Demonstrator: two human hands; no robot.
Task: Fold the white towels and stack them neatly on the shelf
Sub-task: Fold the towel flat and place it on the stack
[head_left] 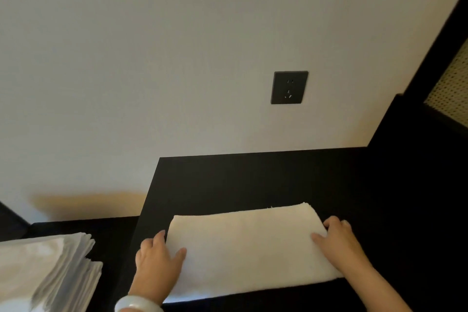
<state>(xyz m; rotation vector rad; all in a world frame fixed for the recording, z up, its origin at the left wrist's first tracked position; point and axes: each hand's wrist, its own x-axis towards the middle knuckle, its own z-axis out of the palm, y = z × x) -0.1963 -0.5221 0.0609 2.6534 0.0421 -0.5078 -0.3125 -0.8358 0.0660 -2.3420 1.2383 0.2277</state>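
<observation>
Towel point(243, 243), one, white, folded. Where is it?
– Flat on the black shelf point(253, 180), near the front edge, below the wall socket point(289, 87).
– Hands?
– I see my left hand point(158, 258) gripping its left edge, thumb on top, and my right hand point(339, 240) gripping the right edge, fingers curled round it.
– Other stock?
– A pile of white towels point(45, 268) on the lower surface to the left, apart from the towel. A white bangle point(138, 305) on the left wrist.

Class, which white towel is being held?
The single folded towel on the dark shelf: the left grip and right grip hold its ends. The towel stack at lower left lies untouched.
</observation>
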